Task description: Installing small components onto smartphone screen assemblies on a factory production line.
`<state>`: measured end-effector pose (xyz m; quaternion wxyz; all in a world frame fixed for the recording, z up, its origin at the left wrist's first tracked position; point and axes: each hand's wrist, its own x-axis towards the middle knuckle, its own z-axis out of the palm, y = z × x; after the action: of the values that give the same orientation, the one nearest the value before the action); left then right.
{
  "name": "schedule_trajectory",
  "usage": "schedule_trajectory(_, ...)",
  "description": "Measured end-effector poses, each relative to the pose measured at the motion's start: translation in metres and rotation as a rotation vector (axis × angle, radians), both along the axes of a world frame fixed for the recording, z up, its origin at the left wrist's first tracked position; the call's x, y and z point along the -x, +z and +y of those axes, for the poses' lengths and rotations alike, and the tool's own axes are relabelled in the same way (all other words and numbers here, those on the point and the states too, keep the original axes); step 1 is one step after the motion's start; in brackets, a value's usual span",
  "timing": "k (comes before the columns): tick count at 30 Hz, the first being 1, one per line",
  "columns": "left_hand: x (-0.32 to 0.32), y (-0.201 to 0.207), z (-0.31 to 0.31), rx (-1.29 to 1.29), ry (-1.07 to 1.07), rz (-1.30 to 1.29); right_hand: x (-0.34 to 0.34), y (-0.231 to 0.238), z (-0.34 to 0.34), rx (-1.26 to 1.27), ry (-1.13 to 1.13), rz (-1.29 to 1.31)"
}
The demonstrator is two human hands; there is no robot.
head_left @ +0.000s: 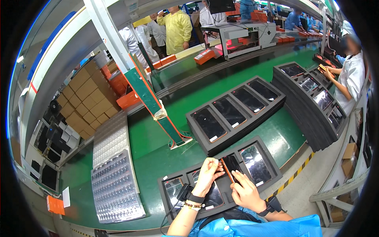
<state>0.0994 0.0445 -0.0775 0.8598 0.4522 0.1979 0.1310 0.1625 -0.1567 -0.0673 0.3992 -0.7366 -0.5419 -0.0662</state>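
Observation:
A dark-screened smartphone (230, 168) with an orange side stands tilted over a compartment of the near black foam tray (226, 196). My right hand (245, 191) grips it at its lower end, fingers on the screen side. My left hand (209, 175) is closed in a pinch beside the phone's upper left edge; what is between its fingertips, if anything, is too small to make out. Another smartphone (256, 164) lies in the compartment to the right, and one more (173, 191) in the leftmost. My left wrist and hand partly cover the phone (213, 197) under them.
Beyond the near tray sits a stack of black foam trays (205, 147) bearing several phones. A taller foam stack (304, 114) is at the right, near a co-worker (353, 75) holding a phone. Clear plastic trays (116, 189) lie left. A green post (148, 98) rises from the bench.

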Motion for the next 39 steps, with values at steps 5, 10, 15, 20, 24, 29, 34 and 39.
schedule_trajectory(5, 0.002, 0.006, -0.003, -0.159, 0.075, 0.035, 0.0, 0.0, 0.0, -0.002, 0.002, 0.015)
schedule_trajectory(10, 0.002, 0.016, -0.003, -0.387, 0.118, 0.063, -0.001, -0.001, -0.001, 0.005, 0.011, 0.009)
schedule_trajectory(15, 0.0, 0.02, -0.013, -0.631, 0.175, 0.11, 0.0, 0.002, -0.001, 0.013, 0.014, 0.032)
schedule_trajectory(20, -0.003, 0.012, -0.011, -0.655, 0.166, 0.103, 0.0, 0.001, 0.0, 0.01, 0.009, 0.022)
schedule_trajectory(24, -0.011, 0.001, -0.004, -0.199, 0.014, 0.083, 0.0, 0.001, -0.001, 0.024, 0.004, -0.01)
schedule_trajectory(29, -0.02, -0.003, -0.016, -0.218, 0.017, 0.103, -0.004, -0.002, -0.003, -0.016, 0.005, 0.047)
schedule_trajectory(34, -0.027, -0.004, -0.018, -0.183, -0.086, 0.065, -0.004, 0.0, -0.003, -0.067, -0.008, 0.107)
schedule_trajectory(39, -0.015, -0.02, -0.018, -0.285, 0.051, 0.074, 0.002, -0.002, 0.007, -0.031, 0.012, -0.004)
